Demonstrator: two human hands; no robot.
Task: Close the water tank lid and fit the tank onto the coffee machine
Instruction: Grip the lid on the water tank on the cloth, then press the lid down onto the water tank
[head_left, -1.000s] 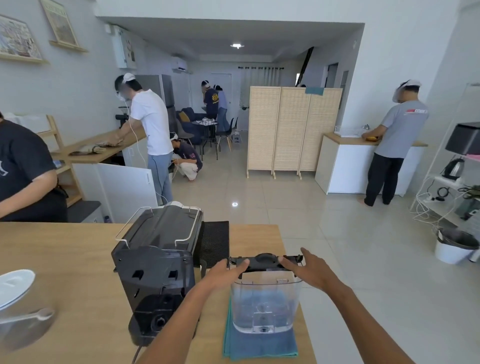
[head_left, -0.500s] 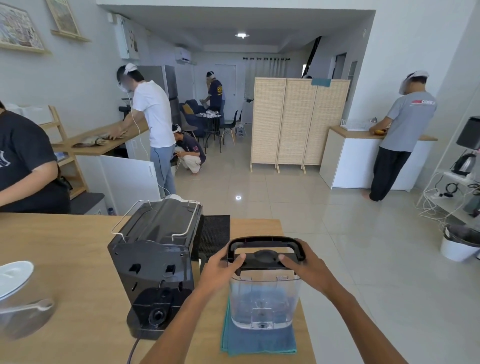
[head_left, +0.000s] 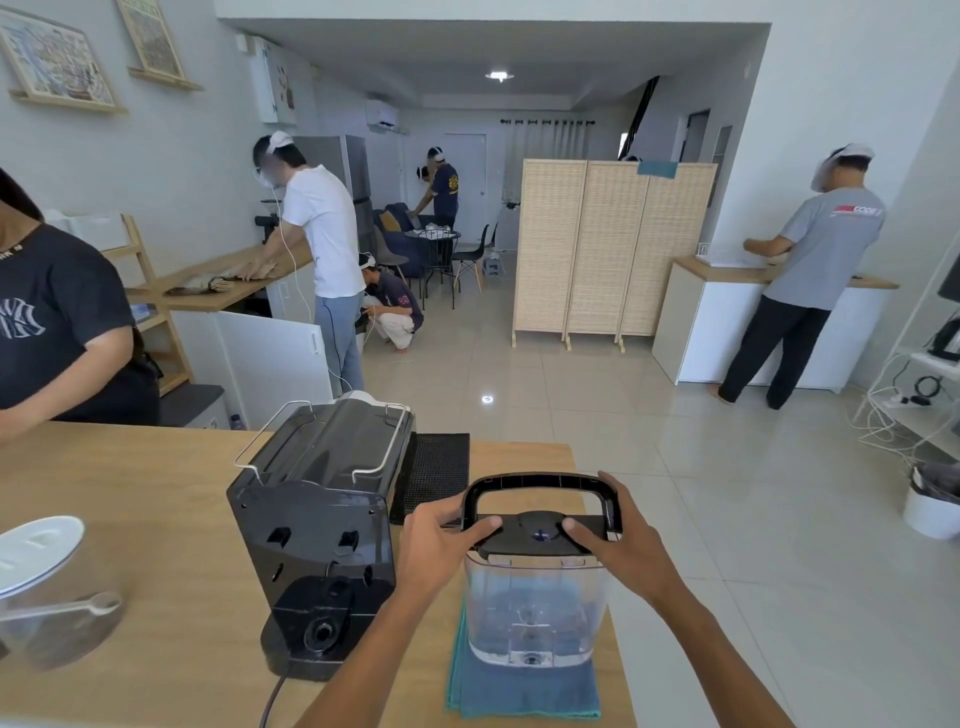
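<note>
The clear water tank (head_left: 535, 608) stands upright on a folded blue cloth (head_left: 522, 691) near the right end of the wooden table (head_left: 156, 571), just right of the black coffee machine (head_left: 317, 525) and apart from it. Its dark lid (head_left: 535, 535) lies flat across the tank's top, and the black handle (head_left: 540, 486) arches up at the far side of the lid. The left hand (head_left: 441, 540) is on the lid's left side, thumb pressed on top and fingers curled round the left leg of the handle. The right hand (head_left: 618, 540) mirrors it on the right side, thumb on the lid and fingers wrapped behind the handle's right leg. The machine shows its back, with an open recess low down, and a cord leaves its base toward the near edge. A black ribbed mat (head_left: 434, 475) lies beyond the tank, to the right of the machine. At the near left stands a clear jar with a white lid (head_left: 36, 551), blurred
</note>
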